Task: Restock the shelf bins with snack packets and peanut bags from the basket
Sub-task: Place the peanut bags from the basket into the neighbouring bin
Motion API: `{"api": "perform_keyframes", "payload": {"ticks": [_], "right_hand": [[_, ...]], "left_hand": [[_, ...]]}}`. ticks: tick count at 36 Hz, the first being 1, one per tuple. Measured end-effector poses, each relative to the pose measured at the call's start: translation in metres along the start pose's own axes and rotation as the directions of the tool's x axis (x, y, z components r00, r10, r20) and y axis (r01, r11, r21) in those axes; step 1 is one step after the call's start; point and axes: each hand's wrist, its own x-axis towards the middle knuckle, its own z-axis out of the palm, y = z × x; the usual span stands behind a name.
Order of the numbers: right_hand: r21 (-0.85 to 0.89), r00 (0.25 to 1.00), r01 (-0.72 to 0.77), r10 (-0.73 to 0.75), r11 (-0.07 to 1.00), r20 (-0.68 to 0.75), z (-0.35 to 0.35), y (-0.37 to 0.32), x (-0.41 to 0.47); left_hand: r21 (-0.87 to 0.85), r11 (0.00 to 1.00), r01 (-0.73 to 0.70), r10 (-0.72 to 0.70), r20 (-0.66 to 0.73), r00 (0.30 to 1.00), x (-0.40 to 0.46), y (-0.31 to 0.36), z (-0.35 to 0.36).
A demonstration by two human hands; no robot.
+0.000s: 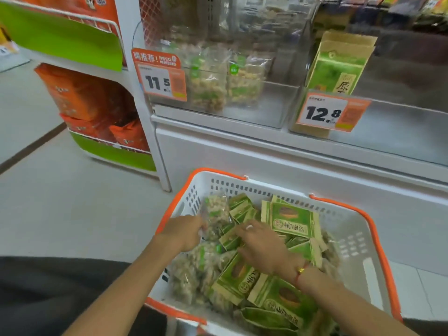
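I have both hands down in the white basket [358, 241] with the orange rim, which sits below the shelf front. My left hand [184, 235] is at the basket's left side, its fingers curled around the edge of a clear peanut bag [216, 212] that stands tilted against the left wall; motion blur hides the fingertips, so the exact pinch is hard to read, but the bag appears gripped. My right hand [260, 246] lies flat over the pile, fingers spread and resting on the green snack packets [292, 220]; it holds nothing that I can see. A red cord bracelet [300, 271] with a gold bead circles that wrist.

The basket is heaped: more peanut bags lie along the near left side, green packets fill the middle and right, overlapping one another at odd angles.

Up on the shelf, the left clear bin [271, 110] holds two peanut bags upright side by side toward its left half, with an orange price tag [161, 77] reading 11.5 at its left front corner. The right clear bin [400, 132] holds a single green packet [338, 66] standing at its left end, behind a tag [332, 112] reading 12.8. To the far left, a white rack [97, 146] with green panels carries orange bags [80, 95].
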Motion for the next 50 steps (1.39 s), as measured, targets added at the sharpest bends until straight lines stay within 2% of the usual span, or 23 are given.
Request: {"api": "perform_keyframes", "payload": {"ticks": [4, 7, 10, 14, 17, 21, 25, 28, 32, 38, 40, 42, 45, 47, 50], "right_hand": [[-0.063, 0.994, 0.101, -0.099, 0.993, 0.038, 0.024, -0.012, 0.007], [-0.196, 0.995, 0.098, -0.093, 0.976, 0.038, 0.032, -0.025, 0.024], [-0.231, 0.996, 0.080, -0.069, 0.970, 0.058, 0.037, -0.038, 0.048], [-0.202, 0.981, 0.064, -0.025, 0.977, 0.190, 0.046, -0.048, 0.072], [-0.210, 0.948, 0.009, 0.058, 0.978, 0.312, 0.059, -0.049, 0.081], [-0.173, 0.934, -0.057, 0.114, 0.983, 0.338, 0.060, -0.051, 0.084], [-0.077, 0.952, -0.146, 0.161, 0.986, 0.259, 0.047, -0.051, 0.084], [0.048, 0.968, -0.216, 0.207, 0.975, 0.142, 0.031, -0.048, 0.083], [0.133, 0.973, -0.228, 0.229, 0.965, 0.009, -0.004, -0.031, 0.079], [0.291, 0.940, -0.294, 0.331, 0.910, -0.086, -0.047, 0.020, 0.044], [0.410, 0.914, -0.343, 0.401, 0.845, -0.064, -0.060, 0.037, 0.031], [0.576, 0.884, -0.367, 0.466, 0.730, -0.027, -0.071, 0.049, 0.019], [0.864, 0.847, -0.315, 0.527, 0.392, 0.070, -0.082, 0.061, 0.004], [0.935, 0.850, -0.269, 0.513, 0.232, 0.117, -0.090, 0.064, -0.003], [0.954, 0.860, -0.244, 0.493, 0.176, 0.129, -0.098, 0.067, -0.010]], "left_hand": [[0.118, 0.993, 0.007, -0.035, 0.236, 0.971, -0.002, -0.003, 0.026], [0.229, 0.973, 0.001, -0.090, 0.376, 0.922, -0.004, -0.003, 0.032], [0.303, 0.953, -0.011, -0.087, 0.307, 0.948, -0.004, -0.005, 0.035], [0.311, 0.949, -0.043, -0.016, 0.183, 0.983, -0.005, -0.008, 0.040], [0.278, 0.960, -0.033, -0.017, 0.174, 0.985, -0.002, -0.009, 0.034], [0.267, 0.964, 0.004, -0.054, 0.181, 0.982, -0.001, -0.003, 0.023], [0.247, 0.969, 0.025, -0.065, 0.156, 0.986, -0.002, 0.001, 0.006], [0.162, 0.984, 0.070, -0.096, 0.158, 0.983, -0.006, -0.005, -0.017], [-0.093, 0.989, 0.118, -0.100, 0.183, 0.978, -0.010, -0.020, -0.052], [-0.477, 0.859, 0.187, -0.109, 0.187, 0.976, -0.013, -0.030, -0.081], [-0.617, 0.768, 0.170, -0.086, 0.164, 0.983, -0.013, -0.030, -0.080], [-0.757, 0.636, 0.148, -0.066, 0.137, 0.988, -0.014, -0.026, -0.076], [-0.896, 0.430, 0.111, -0.092, 0.079, 0.993, -0.014, -0.012, -0.069], [-0.939, 0.330, 0.093, -0.120, 0.056, 0.991, -0.013, -0.003, -0.064], [-0.964, 0.257, 0.068, -0.128, 0.036, 0.991, -0.014, 0.004, -0.059]]}}
